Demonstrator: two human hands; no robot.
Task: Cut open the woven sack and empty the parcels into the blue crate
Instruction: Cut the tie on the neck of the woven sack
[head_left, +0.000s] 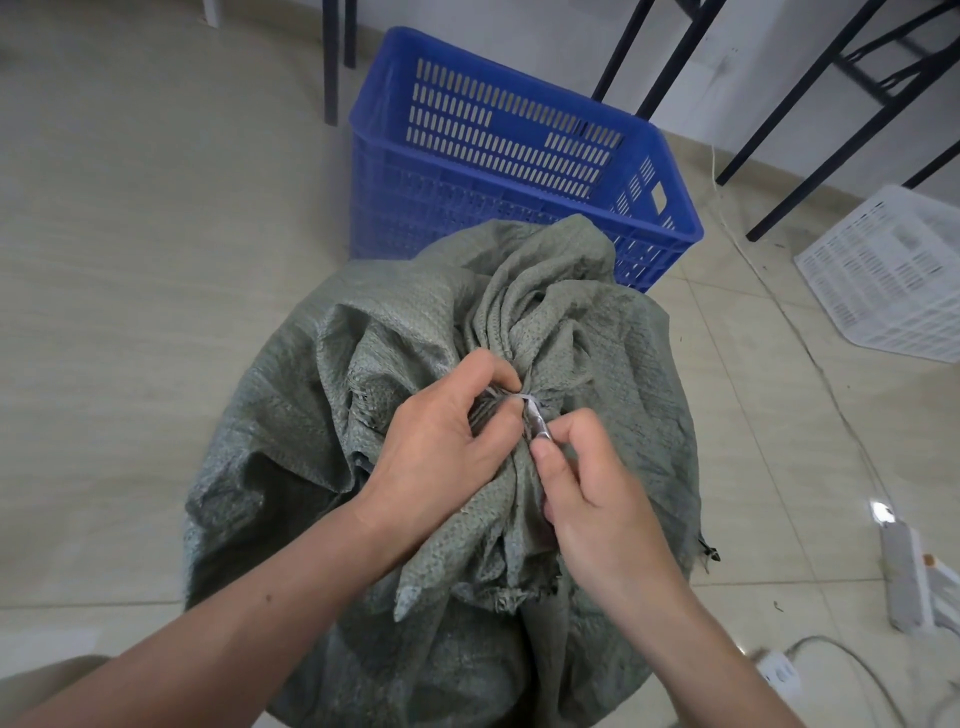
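Note:
A full grey-green woven sack (311, 415) stands on the floor in front of me, its mouth bunched and bound by a pale tie (524, 399). My left hand (447, 436) pinches the gathered neck just beside the tie. My right hand (587, 478) holds a small metal cutting tool (534, 415) whose tip touches the tie. Behind the sack stands the blue slotted crate (644, 171), tilted toward me, with nothing visible inside. No parcels show; the sack hides them.
A white slotted crate (883, 280) lies on the floor at the right. Black table legs (810, 109) rise behind the blue crate. A power strip (904, 577), a plug and cables lie at the lower right on the beige tiled floor (130, 260).

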